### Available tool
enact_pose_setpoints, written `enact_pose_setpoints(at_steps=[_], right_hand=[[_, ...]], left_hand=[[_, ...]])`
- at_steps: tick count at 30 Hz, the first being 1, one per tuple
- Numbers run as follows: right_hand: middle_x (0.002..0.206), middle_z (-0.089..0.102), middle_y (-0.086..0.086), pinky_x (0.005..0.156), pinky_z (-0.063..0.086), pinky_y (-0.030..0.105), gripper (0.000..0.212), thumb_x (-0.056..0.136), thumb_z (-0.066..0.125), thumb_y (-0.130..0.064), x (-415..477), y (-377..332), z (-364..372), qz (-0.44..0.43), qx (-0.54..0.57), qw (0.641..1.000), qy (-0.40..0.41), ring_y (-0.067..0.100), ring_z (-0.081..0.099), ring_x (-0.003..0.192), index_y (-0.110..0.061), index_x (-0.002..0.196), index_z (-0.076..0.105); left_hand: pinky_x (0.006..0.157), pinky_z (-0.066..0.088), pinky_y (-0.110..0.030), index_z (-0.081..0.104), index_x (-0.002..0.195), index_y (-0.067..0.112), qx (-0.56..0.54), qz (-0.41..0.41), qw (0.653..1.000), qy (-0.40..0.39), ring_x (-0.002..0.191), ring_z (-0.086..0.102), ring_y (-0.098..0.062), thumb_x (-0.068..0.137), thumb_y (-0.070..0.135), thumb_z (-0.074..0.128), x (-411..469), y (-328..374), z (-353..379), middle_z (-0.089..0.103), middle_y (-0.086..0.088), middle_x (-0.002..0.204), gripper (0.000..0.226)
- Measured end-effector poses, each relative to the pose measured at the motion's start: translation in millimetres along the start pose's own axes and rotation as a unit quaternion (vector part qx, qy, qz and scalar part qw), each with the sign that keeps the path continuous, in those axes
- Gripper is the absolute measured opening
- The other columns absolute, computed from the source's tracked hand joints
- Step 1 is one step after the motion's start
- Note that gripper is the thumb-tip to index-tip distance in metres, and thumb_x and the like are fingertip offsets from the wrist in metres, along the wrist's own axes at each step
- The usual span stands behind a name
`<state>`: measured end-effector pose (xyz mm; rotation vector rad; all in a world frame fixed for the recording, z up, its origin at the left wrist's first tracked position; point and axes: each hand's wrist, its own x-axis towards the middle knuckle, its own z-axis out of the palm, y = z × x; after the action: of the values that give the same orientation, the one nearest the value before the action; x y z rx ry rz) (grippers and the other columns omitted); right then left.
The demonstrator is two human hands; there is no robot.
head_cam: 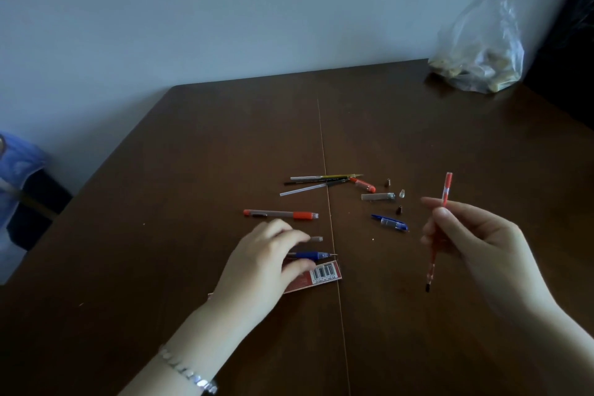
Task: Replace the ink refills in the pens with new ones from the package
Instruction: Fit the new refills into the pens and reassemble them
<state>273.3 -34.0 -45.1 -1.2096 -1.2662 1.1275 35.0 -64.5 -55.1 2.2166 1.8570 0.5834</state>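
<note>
1. On the dark wooden table (225, 145), the loose parts are the main risk: two small dark tips (387, 182) and a clear tip (401, 193) lie near the blue pen cap (390, 222), and a careless sweep of either hand could likely roll them away.
2. Mixing colours is another likely slip. A red cap (363, 184), a clear barrel (377, 196) and spare refills (318, 184) lie close together, so the red refill could end up in the wrong body.
3. The refill package (321, 275), red with a barcode, lies partly under the left hand (260, 262); pressing on it could bend whatever it still contains.
4. The right hand (475, 235) is raised above the table, palm turned inward, pinching a red refill (438, 231) between thumb and fingers; the refill stands nearly upright, its dark end pointing down.
5. The left hand lies low, palm down, fingers loosely curled over a blue-grip pen (310, 255) and a greyish pen part (316, 238); whether it actually grips either I cannot tell.
6. A red-capped pen (279, 214) lies just beyond the left hand, untouched.
</note>
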Motion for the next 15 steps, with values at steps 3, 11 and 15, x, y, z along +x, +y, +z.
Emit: enact_pose_setpoints(at_steps=[3,11,15], right_hand=[[0.062,0.069,-0.005,0.057,0.054,0.013,0.02,0.085,0.052,-0.01,-1.3,0.5,0.8,-0.014,-0.023,1.0,-0.011,0.007,0.064,0.056,-0.025,0.086,0.066],[0.073,0.073,-0.013,0.065,0.054,0.03,0.021,0.079,0.065,-0.012,-2.8,4.6,10.8,-0.024,-0.158,0.986,-0.055,0.008,0.067,0.064,-0.033,0.08,0.062],[0.077,0.069,-0.021,0.065,0.049,0.017,0.022,0.076,0.068,-0.015,-1.1,3.6,10.7,-0.067,-0.228,0.968,-0.079,0.002,0.063,0.069,-0.037,0.078,0.064]], left_hand=[[0.081,0.041,-0.023,0.062,0.11,0.018,0.023,0.007,0.999,0.048,0.101,0.053,-0.015,0.084,0.024,0.059,14.1,-5.4,-0.1,0.061,-0.001,0.108,0.027],[0.085,0.041,-0.03,0.06,0.102,0.019,0.116,0.005,0.992,-0.039,0.105,0.044,-0.016,0.09,0.027,0.05,42.9,-22.4,18.0,0.057,0.0,0.112,0.017],[0.075,0.045,-0.023,0.056,0.102,0.014,0.098,0.049,0.992,0.06,0.091,0.056,-0.016,0.09,0.022,0.05,35.5,-13.1,10.9,0.064,-0.004,0.101,0.016]])
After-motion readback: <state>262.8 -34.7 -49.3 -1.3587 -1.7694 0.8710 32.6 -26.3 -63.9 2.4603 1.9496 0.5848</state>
